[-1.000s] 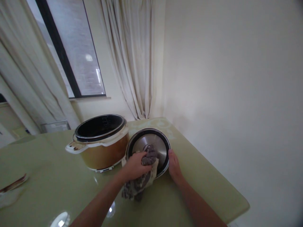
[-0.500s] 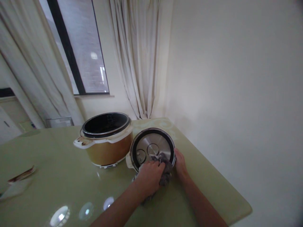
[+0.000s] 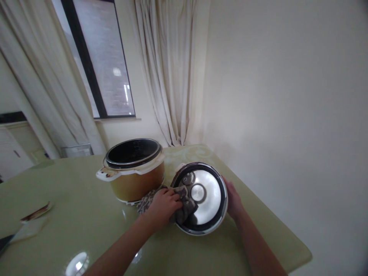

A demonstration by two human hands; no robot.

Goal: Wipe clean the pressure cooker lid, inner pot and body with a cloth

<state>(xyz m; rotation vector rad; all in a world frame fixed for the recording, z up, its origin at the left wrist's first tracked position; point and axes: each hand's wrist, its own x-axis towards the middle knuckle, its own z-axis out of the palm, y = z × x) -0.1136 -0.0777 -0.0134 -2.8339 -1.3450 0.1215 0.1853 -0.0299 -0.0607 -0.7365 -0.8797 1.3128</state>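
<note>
A round pressure cooker lid (image 3: 208, 195) is tilted up on the table, its shiny metal inside with a black seal facing me. My right hand (image 3: 233, 199) grips the lid's right rim; its fingertips are hidden behind the lid. My left hand (image 3: 165, 207) is closed on a grey-brown patterned cloth (image 3: 184, 205), pressed against the lid's lower left edge. Part of the cloth hangs out to the left of the hand. Just left and behind stands the cooker body (image 3: 138, 178), gold with white side handles, its top open on a dark inner pot (image 3: 133, 151).
The glossy green table (image 3: 86, 214) has its right edge along the white wall (image 3: 287, 115). At far left lies a brown-and-white object (image 3: 36, 212) that I cannot identify, near a dark-ended piece (image 3: 5, 241). Curtains (image 3: 166, 69) and a window stand behind.
The lid has turned, its small valve moving from lower left to upper left, and leans more towards me. My left hand has moved left with the cloth to the lid's edge.
</note>
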